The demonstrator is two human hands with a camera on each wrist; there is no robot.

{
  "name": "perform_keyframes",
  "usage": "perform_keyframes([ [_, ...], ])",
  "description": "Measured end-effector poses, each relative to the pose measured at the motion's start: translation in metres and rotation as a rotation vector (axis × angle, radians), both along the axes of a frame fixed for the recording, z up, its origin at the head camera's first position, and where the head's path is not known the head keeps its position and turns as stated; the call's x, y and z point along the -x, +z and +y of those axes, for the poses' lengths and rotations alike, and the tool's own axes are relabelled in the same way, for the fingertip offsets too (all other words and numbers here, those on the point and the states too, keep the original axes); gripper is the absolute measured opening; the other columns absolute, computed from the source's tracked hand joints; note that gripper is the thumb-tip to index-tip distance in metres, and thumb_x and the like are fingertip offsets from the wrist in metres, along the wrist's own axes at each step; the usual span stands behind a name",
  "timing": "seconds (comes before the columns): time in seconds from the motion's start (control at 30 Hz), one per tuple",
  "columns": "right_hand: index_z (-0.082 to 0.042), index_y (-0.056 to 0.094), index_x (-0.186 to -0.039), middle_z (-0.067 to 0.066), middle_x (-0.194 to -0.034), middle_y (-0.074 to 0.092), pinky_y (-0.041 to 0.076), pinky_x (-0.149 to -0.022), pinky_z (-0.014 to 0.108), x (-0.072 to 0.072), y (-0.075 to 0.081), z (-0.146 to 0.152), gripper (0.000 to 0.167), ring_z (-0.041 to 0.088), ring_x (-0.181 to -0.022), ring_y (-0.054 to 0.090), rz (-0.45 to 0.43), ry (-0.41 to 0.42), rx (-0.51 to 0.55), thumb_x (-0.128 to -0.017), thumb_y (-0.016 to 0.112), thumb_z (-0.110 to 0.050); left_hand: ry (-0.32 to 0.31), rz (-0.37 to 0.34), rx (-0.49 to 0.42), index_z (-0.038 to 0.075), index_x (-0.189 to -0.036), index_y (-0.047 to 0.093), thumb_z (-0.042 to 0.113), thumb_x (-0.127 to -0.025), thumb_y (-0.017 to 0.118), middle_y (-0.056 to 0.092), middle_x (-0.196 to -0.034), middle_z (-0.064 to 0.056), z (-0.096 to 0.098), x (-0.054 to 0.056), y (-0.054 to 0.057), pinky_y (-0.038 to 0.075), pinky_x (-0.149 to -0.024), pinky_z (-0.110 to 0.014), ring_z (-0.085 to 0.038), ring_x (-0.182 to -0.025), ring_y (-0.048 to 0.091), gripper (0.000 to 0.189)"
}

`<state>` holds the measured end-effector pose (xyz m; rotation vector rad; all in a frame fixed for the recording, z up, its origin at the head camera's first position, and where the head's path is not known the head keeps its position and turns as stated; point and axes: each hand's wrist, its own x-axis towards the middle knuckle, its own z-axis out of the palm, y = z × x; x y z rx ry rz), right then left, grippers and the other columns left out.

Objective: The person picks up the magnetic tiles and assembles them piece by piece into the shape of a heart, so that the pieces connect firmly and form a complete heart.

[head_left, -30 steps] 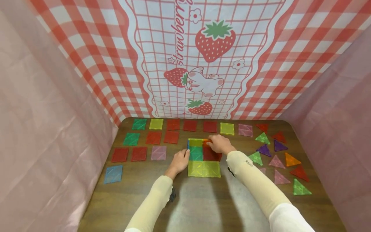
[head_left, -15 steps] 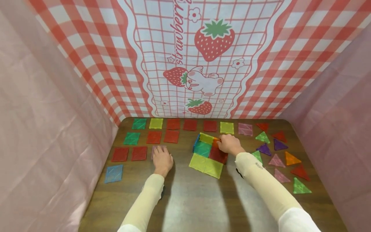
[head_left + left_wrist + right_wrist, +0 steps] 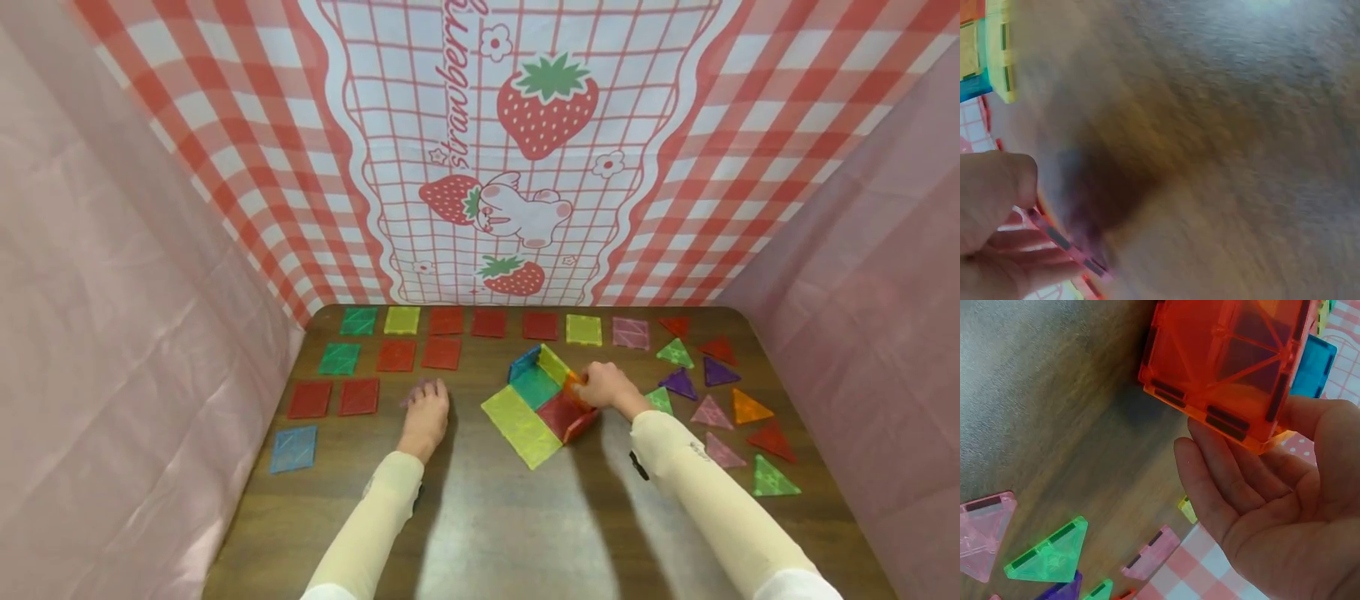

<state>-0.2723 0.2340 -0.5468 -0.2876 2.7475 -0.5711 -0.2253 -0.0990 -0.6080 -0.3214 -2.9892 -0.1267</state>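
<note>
My left hand [image 3: 426,417] pinches a pink square magnetic tile [image 3: 1063,240] between thumb and fingers, and in the left wrist view the tile stands on edge above its shadow. Right of it is a tile structure: flat yellow tiles [image 3: 522,427], a green tile [image 3: 535,386] and a red tile [image 3: 561,414] form its base. A blue tile [image 3: 524,362], a yellow one [image 3: 554,364], an orange one [image 3: 573,385] and a red one [image 3: 579,424] stand upright around it. My right hand [image 3: 606,387] grips the orange wall, thumb and fingers on either side.
Several square tiles lie in rows at the back and left, among them a red square [image 3: 359,397] and a blue square [image 3: 293,449]. Triangle tiles, such as a green triangle [image 3: 773,477], spread over the right side. A strawberry-print cloth [image 3: 480,275] hangs behind the table.
My left hand has left the structure, moved left and picked up the pink square tile. My right hand has turned the structure clockwise and shifted it slightly right.
</note>
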Motion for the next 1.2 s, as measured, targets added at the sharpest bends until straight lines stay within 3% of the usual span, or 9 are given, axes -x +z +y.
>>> perform_keyframes([
  [0.1,-0.006,0.069,-0.079,0.004,-0.069,0.063,0.045,-0.061,0.033,-0.004,-0.002,-0.001,0.025,0.02,-0.063,0.055,0.015,-0.002,0.018,-0.094,0.064,-0.025,-0.075,0.001,-0.083,-0.005,-0.122,0.059,0.006,-0.081,0.078,0.066,-0.11,-0.023,0.002,0.003,0.008,0.058,-0.086,-0.048,-0.04,-0.102,0.067,0.046],
  [0.2,-0.004,0.071,-0.084,0.006,-0.073,0.065,0.048,-0.064,0.036,-0.006,-0.005,-0.003,0.025,0.022,-0.068,0.057,0.026,-0.012,0.018,-0.095,0.065,-0.025,-0.111,-0.063,-0.22,-0.002,-0.121,0.059,0.001,-0.085,0.07,0.068,-0.11,-0.021,0.004,0.008,0.016,0.058,-0.085,-0.047,-0.038,-0.101,0.069,0.037],
  [0.37,-0.002,0.072,-0.09,0.007,-0.076,0.066,0.049,-0.066,0.037,-0.01,-0.009,-0.001,0.025,0.023,-0.069,0.058,0.03,-0.015,0.036,-0.096,0.065,-0.025,-0.096,-0.156,-0.364,-0.001,-0.124,0.06,-0.002,-0.094,0.057,0.07,-0.112,-0.022,0.011,0.019,0.02,0.058,-0.086,-0.05,-0.038,-0.103,0.07,0.03],
  [0.6,-0.003,0.071,-0.086,0.005,-0.072,0.064,0.047,-0.061,0.034,-0.012,-0.012,-0.005,0.025,0.021,-0.066,0.056,0.052,0.004,0.04,-0.095,0.066,-0.027,-0.115,-0.141,-0.482,-0.001,-0.117,0.068,-0.002,-0.097,0.057,0.073,-0.108,-0.022,0.019,0.032,0.021,0.059,-0.084,-0.047,-0.037,-0.099,0.072,0.023],
  [0.9,-0.001,0.071,-0.092,0.008,-0.077,0.065,0.052,-0.069,0.04,-0.014,-0.014,-0.012,0.026,0.024,-0.071,0.058,0.052,0.0,0.035,-0.096,0.065,-0.026,-0.118,-0.19,-0.517,0.0,-0.12,0.069,0.0,-0.099,0.058,0.073,-0.113,-0.022,0.033,0.041,0.025,0.058,-0.089,-0.048,-0.038,-0.104,0.071,0.024],
  [1.2,-0.003,0.071,-0.087,0.004,-0.07,0.062,0.048,-0.064,0.036,-0.017,-0.016,-0.014,0.022,0.022,-0.066,0.055,0.075,-0.001,0.052,-0.095,0.064,-0.023,-0.119,-0.251,-0.502,0.003,-0.126,0.067,-0.001,-0.1,0.055,0.073,-0.113,-0.019,0.046,0.045,0.027,0.059,-0.087,-0.045,-0.032,-0.104,0.072,0.029],
])
